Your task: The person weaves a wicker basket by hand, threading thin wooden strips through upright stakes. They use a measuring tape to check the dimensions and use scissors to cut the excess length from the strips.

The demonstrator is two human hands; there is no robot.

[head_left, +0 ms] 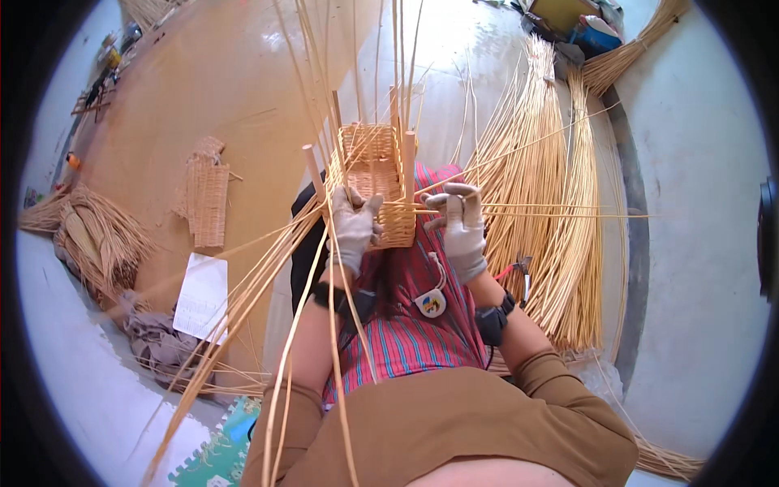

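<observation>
A rectangular wicker basket (375, 146) in pale cane rests on my lap, with wooden stakes (409, 162) standing at its corners. Long loose canes (268, 247) spread from it to the far side, to the lower left and to the right. My left hand (355, 230), in a grey-white glove, grips the near left edge of the basket and the canes there, its fingers bent. Beside the basket's right edge, my gloved right hand (462, 231) has its fingers curled together around a thin cane (426, 212). Its fingertips partly hide that cane.
Large bundles of cane (527, 162) lie on the floor to the right, with red-handled pliers (523, 272) near my right forearm. At left are woven panels (208, 199), a white paper sheet (201, 296) and another cane bundle (101, 239). Grey cloth (166, 345) lies below them.
</observation>
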